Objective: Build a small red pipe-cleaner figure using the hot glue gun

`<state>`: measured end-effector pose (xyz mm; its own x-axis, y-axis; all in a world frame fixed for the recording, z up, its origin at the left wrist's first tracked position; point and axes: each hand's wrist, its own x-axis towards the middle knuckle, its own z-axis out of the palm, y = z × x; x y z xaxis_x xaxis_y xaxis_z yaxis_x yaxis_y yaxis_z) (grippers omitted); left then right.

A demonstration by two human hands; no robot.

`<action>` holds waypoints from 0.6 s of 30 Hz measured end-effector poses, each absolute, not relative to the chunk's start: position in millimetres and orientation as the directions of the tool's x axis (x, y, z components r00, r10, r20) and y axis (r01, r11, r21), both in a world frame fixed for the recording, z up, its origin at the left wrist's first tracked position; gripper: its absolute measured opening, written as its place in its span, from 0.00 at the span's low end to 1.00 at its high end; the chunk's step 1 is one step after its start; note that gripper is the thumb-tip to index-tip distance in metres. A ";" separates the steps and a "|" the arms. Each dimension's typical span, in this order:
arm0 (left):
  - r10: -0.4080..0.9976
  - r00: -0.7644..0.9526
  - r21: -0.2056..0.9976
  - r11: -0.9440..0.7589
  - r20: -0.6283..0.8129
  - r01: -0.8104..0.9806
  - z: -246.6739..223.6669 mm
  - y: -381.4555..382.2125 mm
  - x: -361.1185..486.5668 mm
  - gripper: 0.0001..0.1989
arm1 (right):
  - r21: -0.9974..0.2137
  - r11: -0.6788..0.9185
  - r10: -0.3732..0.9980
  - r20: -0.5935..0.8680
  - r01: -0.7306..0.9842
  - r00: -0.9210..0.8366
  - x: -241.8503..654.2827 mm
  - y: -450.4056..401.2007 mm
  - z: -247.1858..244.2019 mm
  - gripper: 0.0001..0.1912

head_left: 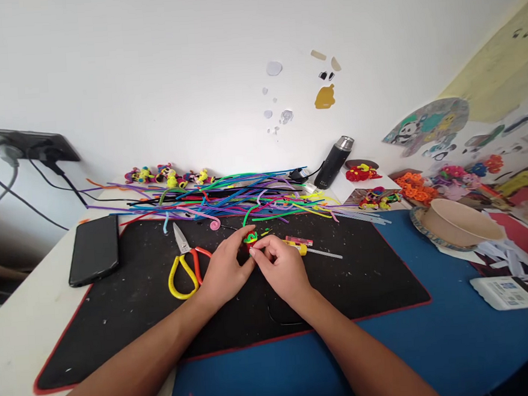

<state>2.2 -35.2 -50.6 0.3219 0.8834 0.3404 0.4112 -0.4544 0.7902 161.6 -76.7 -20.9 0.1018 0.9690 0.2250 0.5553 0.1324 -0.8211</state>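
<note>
Between my two hands is a small red, green and yellow pipe-cleaner figure, held just above the black mat. My left hand grips it from the left with thumb and fingers. From the right, my right hand pinches at its lower part, and the fingertips hide much of it. Scissors with one yellow and one red handle lie with blades spread beside my left hand. Just right of my right hand lie a yellow-handled tool with a pale rod and a small pink-red strip.
Many coloured pipe cleaners lie along the wall behind the mat. A phone is at left. A black flask, finished pipe-cleaner figures, a beige bowl and a white power bank-like device stand around.
</note>
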 end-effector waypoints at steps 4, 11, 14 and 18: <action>0.879 0.326 0.780 -0.465 0.349 0.419 -51.1 -35.4 2.5 0.29 | -0.817 0.127 0.969 0.223 0.562 0.106 161.8 -76.3 -21.4 0.07; 0.881 0.323 0.783 -0.460 0.345 0.420 -51.6 -35.6 3.0 0.28 | -0.811 0.122 0.968 0.224 0.573 0.111 161.1 -76.0 -18.3 0.07; 0.879 0.326 0.781 -0.464 0.348 0.418 -52.0 -35.1 2.6 0.28 | -0.811 0.116 0.969 0.221 0.573 0.115 161.3 -76.4 -17.2 0.07; 0.878 0.329 0.782 -0.465 0.348 0.415 -51.5 -35.3 2.4 0.27 | -0.818 0.118 0.968 0.222 0.563 0.120 161.5 -76.3 -17.4 0.07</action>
<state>2.4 -35.3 -51.5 0.3287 0.8780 0.3481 0.4145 -0.4653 0.7821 161.5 -76.3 -17.4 0.1198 0.9677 0.2218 0.5630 0.1177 -0.8180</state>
